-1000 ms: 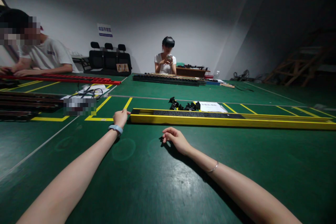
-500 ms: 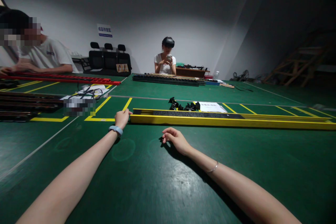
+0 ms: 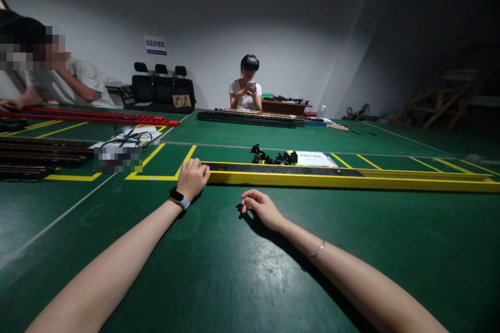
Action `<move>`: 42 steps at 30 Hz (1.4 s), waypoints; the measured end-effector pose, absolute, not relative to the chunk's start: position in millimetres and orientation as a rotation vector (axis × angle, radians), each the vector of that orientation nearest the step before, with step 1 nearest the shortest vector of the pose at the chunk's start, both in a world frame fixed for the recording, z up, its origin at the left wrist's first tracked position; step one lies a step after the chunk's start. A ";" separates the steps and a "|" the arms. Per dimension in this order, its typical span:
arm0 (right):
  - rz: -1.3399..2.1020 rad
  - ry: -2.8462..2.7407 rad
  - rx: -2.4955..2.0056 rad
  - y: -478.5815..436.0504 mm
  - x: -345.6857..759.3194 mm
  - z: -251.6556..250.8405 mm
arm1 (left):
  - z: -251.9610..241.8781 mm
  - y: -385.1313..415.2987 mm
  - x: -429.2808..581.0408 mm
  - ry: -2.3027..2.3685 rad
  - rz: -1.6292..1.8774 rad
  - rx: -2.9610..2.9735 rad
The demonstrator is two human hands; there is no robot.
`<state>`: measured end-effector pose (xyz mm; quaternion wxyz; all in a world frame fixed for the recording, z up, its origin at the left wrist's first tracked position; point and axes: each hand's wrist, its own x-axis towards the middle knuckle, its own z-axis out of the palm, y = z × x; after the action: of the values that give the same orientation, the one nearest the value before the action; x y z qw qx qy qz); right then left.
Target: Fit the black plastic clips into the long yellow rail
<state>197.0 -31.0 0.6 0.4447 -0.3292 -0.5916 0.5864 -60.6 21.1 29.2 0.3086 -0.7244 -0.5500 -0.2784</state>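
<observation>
A long yellow channel-shaped rail (image 3: 344,181) lies across the green table, with a black strip that looks like a row of sockets (image 3: 289,169) set inside it. My left hand (image 3: 192,181), wearing a watch band, is closed over the rail's left end; its fingertips are partly hidden. Nearer to me, my right hand (image 3: 263,209) rests on the table in front of the rail, fingers curled and apart from it. Something dark shows at its fingertips, a small piece or only shadow. Several black plastic parts (image 3: 273,156) lie just behind the rail.
A white paper sign (image 3: 316,159) lies behind the rail. Dark rails (image 3: 42,158) and cables (image 3: 133,138) are at left. A co-worker (image 3: 74,80) sits by a red rail (image 3: 97,116); another person (image 3: 245,93) holds a phone beyond more dark rails (image 3: 250,118).
My left hand has shifted right and turned its back upward, now covering the rail's left end. My right hand has stayed put. The left co-worker has raised a hand toward the head.
</observation>
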 end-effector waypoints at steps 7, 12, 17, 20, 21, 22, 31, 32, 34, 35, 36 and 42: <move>1.465 -1.458 -0.811 -32.5 196.5 1.8 | 27.5 21.8 -57.1 -1.424 -0.796 -2.067; 1.453 -1.470 -0.821 -30.9 196.6 2.4 | 26.2 23.0 -57.5 -1.408 -0.723 -2.145; 1.449 -1.483 -0.805 -34.3 195.8 2.7 | 23.8 23.2 -59.4 -1.394 -0.750 -2.187; 1.256 -1.554 -0.801 -28.1 205.5 10.0 | 19.2 27.3 -63.2 -1.486 -0.859 -2.108; 1.130 -1.591 -0.820 -20.7 212.4 15.2 | 17.1 29.7 -64.9 -1.540 -0.922 -2.054; 0.980 -1.614 -0.856 -9.5 221.2 22.0 | 14.6 32.6 -66.8 -1.599 -0.992 -1.996; 0.105 -1.576 -1.793 167.2 339.5 92.9 | -2.3 53.4 -76.9 -1.838 -1.263 -1.957; 0.125 -1.561 -1.843 177.1 349.6 93.3 | -3.1 54.3 -77.9 -1.843 -1.305 -1.957; 0.173 -1.565 -1.911 187.1 365.4 89.3 | -4.8 56.4 -80.7 -1.859 -1.400 -1.946; 0.198 -1.586 -1.926 188.5 371.1 85.9 | -5.8 57.5 -82.3 -1.874 -1.440 -1.938; 0.226 -1.618 -1.931 188.6 375.3 82.1 | -6.8 58.6 -83.9 -1.895 -1.468 -1.929; 0.403 -1.817 -1.926 190.8 375.0 62.8 | -8.4 60.5 -86.5 -1.968 -1.496 -1.914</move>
<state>375.0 190.8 62.8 0.2297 -0.6999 -0.6602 0.1466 -86.5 60.5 -8.4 0.0074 -0.6122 -0.6294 -0.4785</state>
